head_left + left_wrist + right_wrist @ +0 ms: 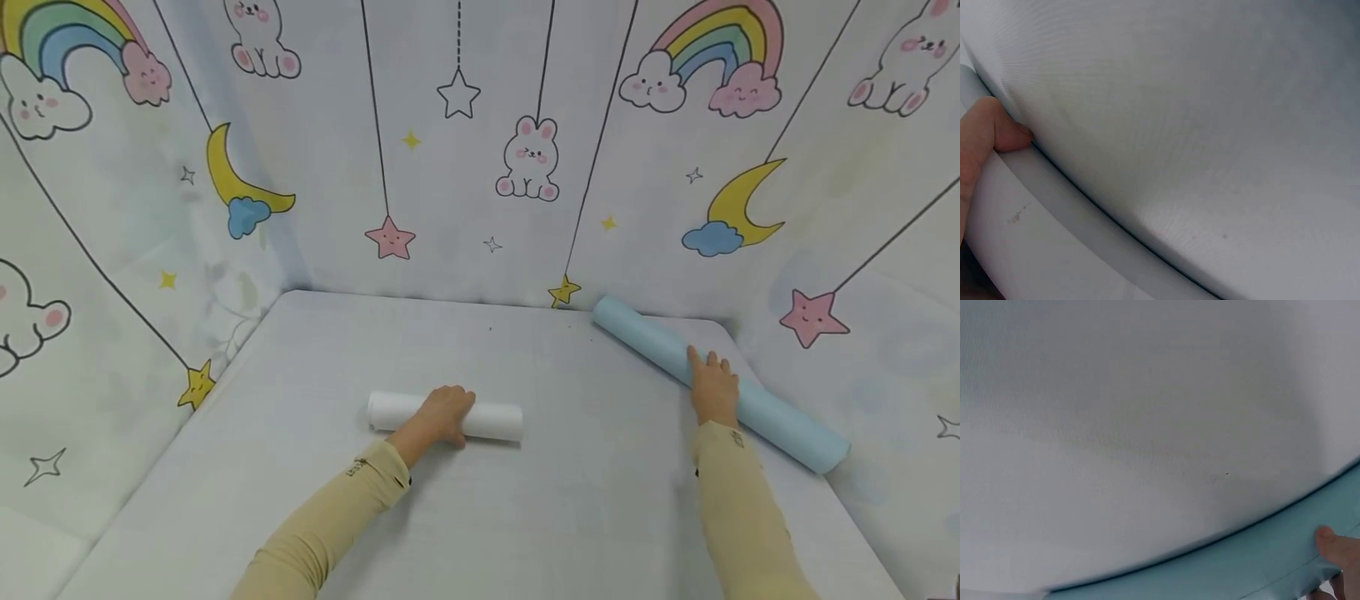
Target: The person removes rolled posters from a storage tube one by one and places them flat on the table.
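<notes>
Near the middle of the table lies a white roll (492,421), set almost crosswise. My left hand (442,414) grips it right of its middle, the fingers bent over the top and the thumb on the near side. The left wrist view shows that hand (997,128) at the roll's edge (1085,215). A longer light blue roll (787,423) slants along the table's right side. Around its middle my right hand (714,390) holds it. In the right wrist view, the thumb (1335,545) presses the blue surface (1254,562) while other fingers curl at the lower edge, partly out of frame.
The table (555,517) has a pale covering. Wall panels (315,167) printed with rainbows, moons, stars and rabbits stand around its back and sides. The blue roll's far end is close to the back wall, and its near end reaches the table's right edge.
</notes>
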Demonstrator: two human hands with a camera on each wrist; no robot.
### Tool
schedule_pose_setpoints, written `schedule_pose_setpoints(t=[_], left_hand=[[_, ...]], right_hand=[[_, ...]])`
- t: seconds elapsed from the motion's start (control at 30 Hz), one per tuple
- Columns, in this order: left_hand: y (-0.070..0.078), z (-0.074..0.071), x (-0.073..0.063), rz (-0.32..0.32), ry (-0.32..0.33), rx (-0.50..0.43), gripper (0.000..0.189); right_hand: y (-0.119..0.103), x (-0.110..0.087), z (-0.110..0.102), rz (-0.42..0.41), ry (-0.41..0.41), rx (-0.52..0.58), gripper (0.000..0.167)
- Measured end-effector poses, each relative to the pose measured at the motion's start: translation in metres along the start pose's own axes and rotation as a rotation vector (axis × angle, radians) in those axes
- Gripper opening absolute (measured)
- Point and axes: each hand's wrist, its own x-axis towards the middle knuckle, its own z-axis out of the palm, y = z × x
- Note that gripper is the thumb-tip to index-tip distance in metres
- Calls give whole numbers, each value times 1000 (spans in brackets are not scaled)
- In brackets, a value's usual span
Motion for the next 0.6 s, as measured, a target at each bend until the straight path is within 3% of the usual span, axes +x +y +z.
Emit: schedule_pose_setpoints(t=[0.3, 0.43, 0.6], left_hand=[[1, 3, 2, -15, -18, 25, 52], [2, 2, 3, -25, -24, 20, 52], [1, 3, 4, -30, -26, 26, 52]], right_hand=[[-5, 3, -11, -114, 30, 32, 65], [-17, 6, -21, -158, -54, -11, 70], [-40, -3, -29, -219, -137, 71, 76]])
